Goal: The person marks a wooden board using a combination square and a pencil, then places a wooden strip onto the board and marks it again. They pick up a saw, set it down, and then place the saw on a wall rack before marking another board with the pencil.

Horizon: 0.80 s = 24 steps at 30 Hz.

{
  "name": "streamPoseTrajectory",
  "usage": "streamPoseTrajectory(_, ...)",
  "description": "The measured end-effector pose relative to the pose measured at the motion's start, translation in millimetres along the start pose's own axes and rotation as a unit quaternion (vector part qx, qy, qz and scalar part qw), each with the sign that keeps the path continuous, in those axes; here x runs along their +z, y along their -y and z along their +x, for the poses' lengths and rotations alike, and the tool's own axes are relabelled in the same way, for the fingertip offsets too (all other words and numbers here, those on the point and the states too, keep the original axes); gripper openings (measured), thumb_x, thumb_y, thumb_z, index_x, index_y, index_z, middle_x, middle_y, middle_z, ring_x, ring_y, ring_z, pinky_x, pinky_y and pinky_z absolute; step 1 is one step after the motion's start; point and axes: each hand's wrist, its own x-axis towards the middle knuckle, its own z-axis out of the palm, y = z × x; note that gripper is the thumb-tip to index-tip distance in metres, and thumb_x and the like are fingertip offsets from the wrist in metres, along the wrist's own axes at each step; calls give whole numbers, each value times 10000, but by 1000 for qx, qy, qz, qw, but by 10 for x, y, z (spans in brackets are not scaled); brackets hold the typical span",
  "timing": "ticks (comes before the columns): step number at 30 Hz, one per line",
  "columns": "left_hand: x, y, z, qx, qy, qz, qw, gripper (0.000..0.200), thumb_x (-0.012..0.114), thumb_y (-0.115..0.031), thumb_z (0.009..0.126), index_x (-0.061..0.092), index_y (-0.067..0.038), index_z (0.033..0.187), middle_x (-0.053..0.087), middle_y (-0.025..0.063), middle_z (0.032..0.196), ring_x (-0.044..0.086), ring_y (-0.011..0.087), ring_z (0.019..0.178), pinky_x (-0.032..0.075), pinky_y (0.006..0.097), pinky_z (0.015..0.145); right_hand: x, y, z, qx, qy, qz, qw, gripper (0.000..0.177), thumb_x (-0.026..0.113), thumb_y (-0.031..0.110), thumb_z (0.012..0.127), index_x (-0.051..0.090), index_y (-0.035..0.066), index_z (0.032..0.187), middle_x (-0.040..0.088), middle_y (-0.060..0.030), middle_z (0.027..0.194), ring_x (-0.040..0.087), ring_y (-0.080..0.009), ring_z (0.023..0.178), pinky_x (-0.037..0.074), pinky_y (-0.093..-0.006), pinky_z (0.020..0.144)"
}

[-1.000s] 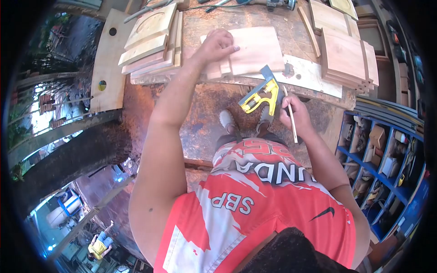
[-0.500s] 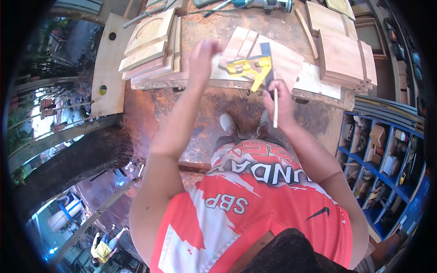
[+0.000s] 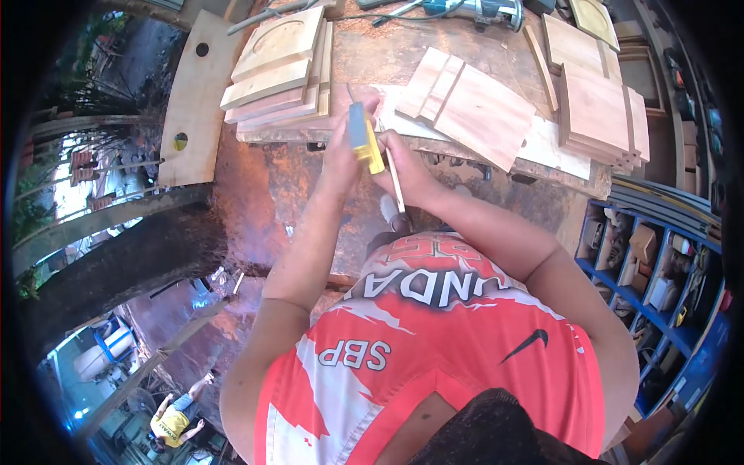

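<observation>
A yellow combination square with a blue-grey edge is held up in front of the bench edge, blurred by motion. My left hand is closed around its head from the left. From the other side, my right hand grips it with curled fingers, and a thin pale strip runs down from this hand towards my body. Just beyond my right hand lies a flat wooden panel with a groove across it, its corner over the bench's front edge. A stack of wooden pieces sits beyond my left hand.
The workbench carries a teal power tool at the back and stacked grooved boards at the right. A long board with holes stands left. Blue shelving is on the right. A person in a yellow shirt is at lower left.
My right hand has carried the square left and turned it. My left hand has come down from above the bench and closed on it. The grooved panel is now more fully visible.
</observation>
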Motion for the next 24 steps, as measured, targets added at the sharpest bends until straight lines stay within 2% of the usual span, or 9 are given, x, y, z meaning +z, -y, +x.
streamPoseTrajectory(2,-17,24,43,-13,-56,-21,998,408,480,-428,994,550,-47,1122,582,124,1178,559,216,1127,430,350,1002,-212,309,53,83,102,-136,982,249,638,115,847,473,62,1026,582,-100,876,573,-164,830,472,-319,747)
streamPoseTrajectory(3,-23,38,74,-13,-61,-21,998,408,480,-428,994,550,-47,1122,582,124,1178,559,216,1127,430,350,1002,-274,115,-31,-3,59,-215,975,273,622,131,859,495,36,1081,616,-140,926,606,-192,867,483,-345,759)
streamPoseTrajectory(6,-7,96,142,-90,-74,128,985,300,534,-304,979,565,-19,1069,608,49,962,594,124,886,472,270,806,-937,-99,-141,95,190,-228,950,239,609,155,883,536,36,1077,640,-132,949,617,-180,882,491,-344,758)
streamPoseTrajectory(8,-1,127,190,-112,-63,205,970,290,553,-279,967,562,-16,1088,633,70,946,607,130,905,471,280,816,-1284,-253,-287,105,111,-85,985,198,557,168,924,560,20,1056,643,-131,957,613,-190,882,500,-333,791)
streamPoseTrajectory(12,78,262,243,-101,-51,315,942,328,590,-250,936,559,-27,1174,669,145,1017,637,219,977,477,341,862,-1781,80,-61,197,73,12,978,234,490,211,980,578,21,1083,650,-104,946,606,-163,896,484,-312,797)
streamPoseTrajectory(14,208,211,271,-96,-63,412,904,347,591,-238,929,547,-44,1214,663,181,1073,639,305,1040,473,374,895,-1918,4,266,50,49,-67,995,315,446,269,1007,598,23,1133,649,-99,930,606,-177,893,473,-324,813)
streamPoseTrajectory(16,302,152,294,-109,-81,434,891,369,593,-225,941,545,-82,1278,658,150,1125,641,243,1037,474,345,900,-1912,-75,638,28,79,-104,991,353,459,302,999,612,33,1168,653,-96,900,608,-188,888,465,-337,828)
streamPoseTrajectory(18,364,142,300,-65,-83,483,869,375,586,-239,941,563,-82,1280,641,153,1191,626,274,1091,465,357,930,-1820,-249,972,-110,120,-167,972,341,487,305,983,632,41,1143,660,-97,889,615,-202,865,470,-351,805)
streamPoseTrajectory(24,542,132,284,-122,-136,490,852,371,585,-258,932,599,-118,1275,653,174,1149,634,308,1054,479,368,906,-1561,-558,1516,-66,242,-134,959,276,532,283,951,628,31,1012,673,-81,873,627,-172,826,482,-315,747)
